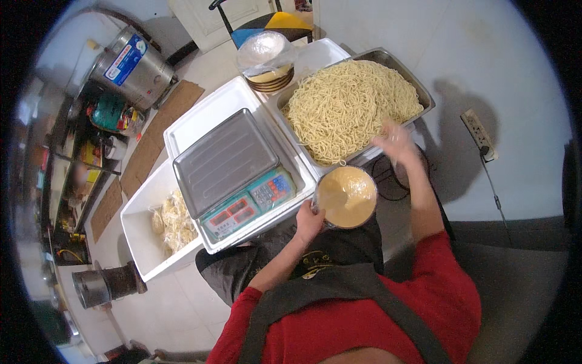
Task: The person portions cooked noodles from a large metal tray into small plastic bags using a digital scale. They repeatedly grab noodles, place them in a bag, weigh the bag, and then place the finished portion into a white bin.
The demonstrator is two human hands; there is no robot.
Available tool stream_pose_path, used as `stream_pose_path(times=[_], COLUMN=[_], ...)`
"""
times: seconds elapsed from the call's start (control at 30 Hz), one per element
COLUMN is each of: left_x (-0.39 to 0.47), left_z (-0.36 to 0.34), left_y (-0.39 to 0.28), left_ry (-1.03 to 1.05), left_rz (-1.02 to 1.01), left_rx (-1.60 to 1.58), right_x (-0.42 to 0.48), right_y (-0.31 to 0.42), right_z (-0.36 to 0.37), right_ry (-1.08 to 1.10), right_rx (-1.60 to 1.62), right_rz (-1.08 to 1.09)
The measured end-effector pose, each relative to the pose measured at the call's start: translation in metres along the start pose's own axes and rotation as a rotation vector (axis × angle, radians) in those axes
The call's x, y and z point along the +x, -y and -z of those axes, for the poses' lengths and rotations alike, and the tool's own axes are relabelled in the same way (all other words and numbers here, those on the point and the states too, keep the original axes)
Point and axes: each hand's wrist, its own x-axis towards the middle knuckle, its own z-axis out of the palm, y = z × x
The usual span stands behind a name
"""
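My left hand (311, 220) grips the left rim of a round yellow bowl (349, 207) lined with clear plastic film. No noodles show inside the bowl, though a small noodle loop lies by its far rim. Beyond it, a deep stainless steel pan (427, 98) holds a high heap of thin yellow noodles (350, 107). My right hand (396, 142), blurred and apparently in a clear plastic glove, is at the pan's near right edge. Its fingers look apart, and I see nothing in them. Left of the pan, a digital scale (227, 164) with a bare metal platter sits in a white foam tray (182, 132).
A stack of bowls (268, 79) under clear plastic stands behind the scale. Lower left, a white foam box (141, 223) holds bagged noodles (175, 223). A chair (273, 27) is at the back, a steel cooker (129, 68) far left, and a power strip (477, 132) on the right wall.
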Motion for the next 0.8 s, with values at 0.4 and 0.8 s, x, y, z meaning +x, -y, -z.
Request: stream_pose_path(times=[0.4, 0.8], left_x=[0.006, 0.020], left_z=[-0.011, -0.018], left_y=[0.036, 0.045], left_ry=[-0.006, 0.026], left_rz=[-0.015, -0.028], left_rx=[-0.030, -0.014], right_x=[0.082, 0.181], right_y=[0.109, 0.159], right_z=[-0.077, 0.090], right_ry=[0.283, -0.224], right_rx=[-0.561, -0.588], right_rz=[0.221, 0.578])
